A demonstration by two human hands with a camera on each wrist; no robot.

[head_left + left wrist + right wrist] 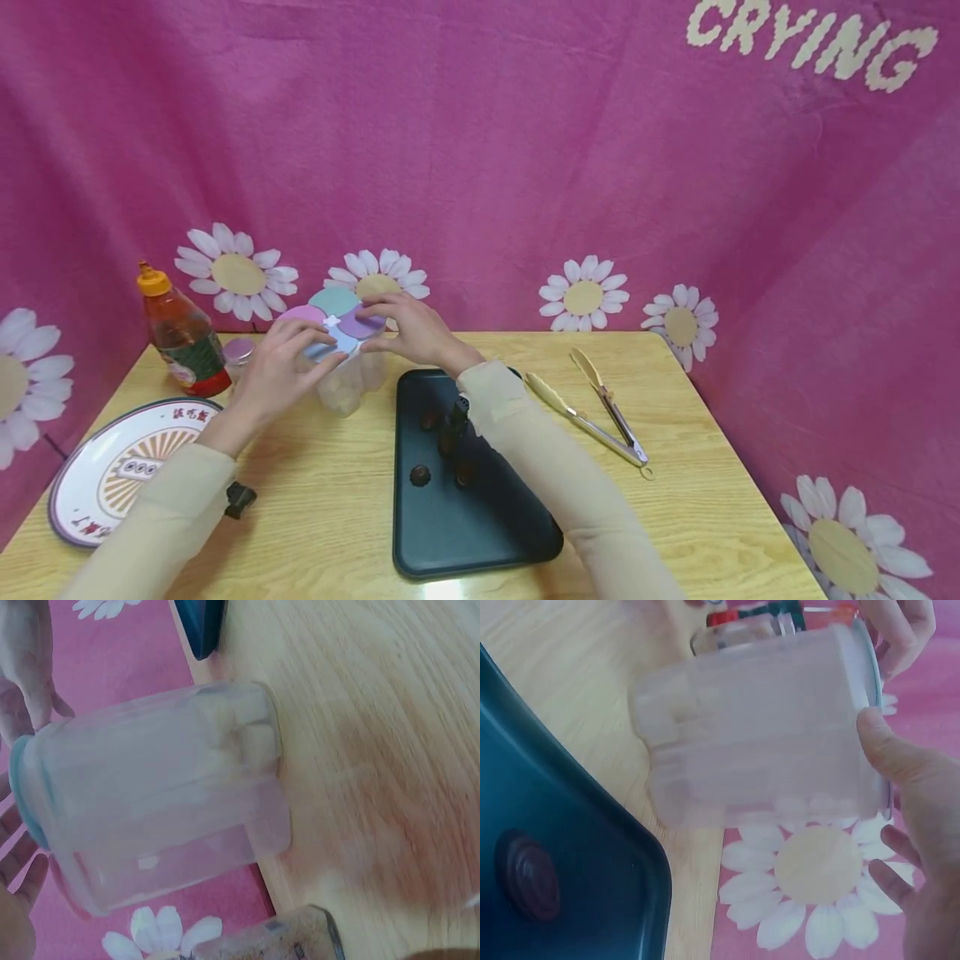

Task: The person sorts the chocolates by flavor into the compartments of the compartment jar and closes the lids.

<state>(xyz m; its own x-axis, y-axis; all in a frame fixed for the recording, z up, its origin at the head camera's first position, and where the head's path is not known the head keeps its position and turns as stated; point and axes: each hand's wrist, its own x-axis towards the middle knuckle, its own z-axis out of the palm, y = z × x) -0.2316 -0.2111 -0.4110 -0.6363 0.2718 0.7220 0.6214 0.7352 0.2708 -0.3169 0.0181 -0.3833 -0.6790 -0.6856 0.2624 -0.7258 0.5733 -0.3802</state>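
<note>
Head cam: R hand (416, 329) part-open, pinches multicol. lid (332, 320) of clear container (341, 390) on bench (322, 492); L hand (281, 367) half-open over lid, can't tell if gripping.

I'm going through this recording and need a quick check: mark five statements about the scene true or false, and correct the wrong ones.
1. The left hand and right hand are both at the multicoloured lid. True.
2. The tongs lie inside the dark tray. False: the tongs lie on the table, to the right of the tray.
3. Pale pieces sit near the bottom of the clear container. True.
4. The sauce bottle lies on its side. False: the sauce bottle stands upright.
5. The tray holds at least one dark piece. True.
</note>
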